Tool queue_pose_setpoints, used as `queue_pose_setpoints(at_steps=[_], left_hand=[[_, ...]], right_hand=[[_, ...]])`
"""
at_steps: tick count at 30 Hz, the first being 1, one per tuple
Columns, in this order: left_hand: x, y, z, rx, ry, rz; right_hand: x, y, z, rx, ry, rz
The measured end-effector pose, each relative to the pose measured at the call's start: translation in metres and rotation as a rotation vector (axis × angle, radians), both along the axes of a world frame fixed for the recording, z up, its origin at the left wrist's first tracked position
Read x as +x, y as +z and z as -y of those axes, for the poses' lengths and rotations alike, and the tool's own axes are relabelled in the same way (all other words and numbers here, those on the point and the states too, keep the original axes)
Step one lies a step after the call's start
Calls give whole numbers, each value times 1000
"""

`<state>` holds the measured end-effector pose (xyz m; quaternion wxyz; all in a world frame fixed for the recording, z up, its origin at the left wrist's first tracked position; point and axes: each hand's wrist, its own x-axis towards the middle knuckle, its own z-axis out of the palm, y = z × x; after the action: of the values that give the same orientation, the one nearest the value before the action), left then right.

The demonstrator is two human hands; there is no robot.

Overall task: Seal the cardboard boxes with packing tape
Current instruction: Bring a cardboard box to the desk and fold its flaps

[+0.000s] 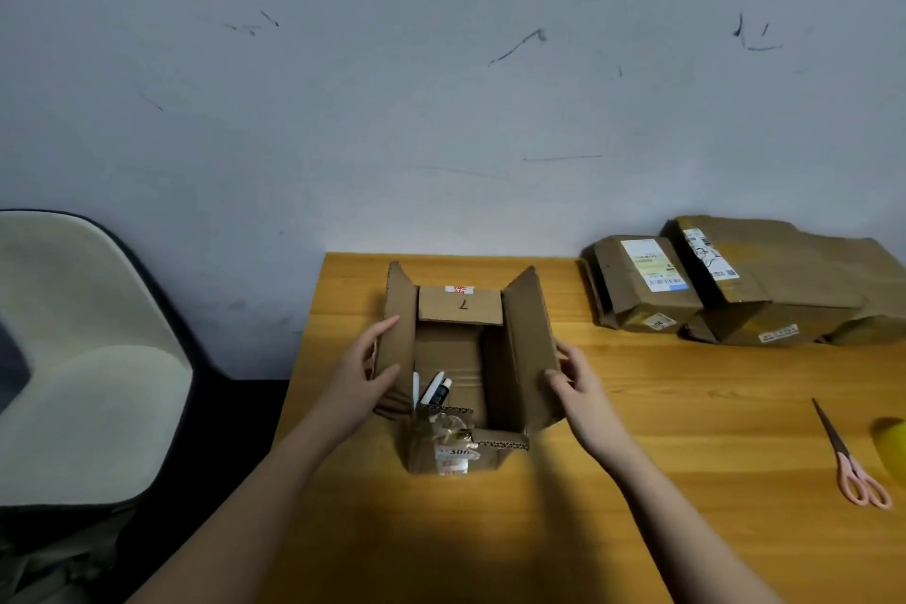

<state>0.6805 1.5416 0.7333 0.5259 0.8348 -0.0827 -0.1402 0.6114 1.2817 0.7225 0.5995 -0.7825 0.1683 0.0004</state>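
Observation:
An open cardboard box point(461, 358) stands in the middle of the wooden table point(637, 456), its long side flaps raised. My left hand point(372, 368) holds the left flap, thumb on its inner face. At the right flap, my right hand point(573, 375) grips the edge with the thumb inside. The far end flap is folded partly inward and carries a handwritten mark. The near end flap hangs outward with torn tape and a label. White and dark pen-like items point(434, 387) lie inside the box. A yellow object point(894, 449), cut off at the right edge, may be the tape roll.
Pink-handled scissors point(853, 461) lie on the table at the right. Several brown taped parcels point(735, 280) with shipping labels are stacked at the back right against the grey wall. A pale cushioned chair point(83, 348) stands left of the table.

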Motion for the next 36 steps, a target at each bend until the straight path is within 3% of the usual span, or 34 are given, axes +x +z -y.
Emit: queue_pose_setpoints(at_steps=[1, 3, 5, 7, 8, 10, 13, 15, 19, 21, 27, 32, 36], left_hand=[[1, -2, -3, 46, -1, 8], [2, -4, -11, 314, -36, 104], [2, -2, -14, 647, -86, 375], [2, 3, -9, 759, -173, 650], [0, 8, -4, 772, -235, 751], [-11, 27, 11, 747, -380, 750], [-16, 39, 22, 725, -537, 467], [-18, 46, 28, 745, -652, 461], [-16, 34, 48, 1064, -856, 620], [-10, 28, 55, 1080, -830, 638], [6, 24, 45, 956, -763, 593], [16, 28, 40, 759, -660, 376], [16, 21, 40, 760, -574, 367]], right_hand=[[-4, -2, 6, -135, 12, 31], [-8, -10, 15, -660, 52, 158], [-9, -12, 15, -1115, 160, 353], [-8, 2, 6, -1285, 379, 464], [-6, 10, 1, -1305, 505, 458], [-4, 29, -7, -1289, 716, 290], [-6, 53, -13, -1158, 856, 11], [-9, 61, -18, -1128, 917, -75], [-6, 47, -34, -1396, 947, -2], [2, 41, -36, -1353, 867, 57], [19, 39, -37, -1059, 695, -15], [27, 39, -30, -862, 642, -103], [30, 39, -33, -896, 694, -72]])
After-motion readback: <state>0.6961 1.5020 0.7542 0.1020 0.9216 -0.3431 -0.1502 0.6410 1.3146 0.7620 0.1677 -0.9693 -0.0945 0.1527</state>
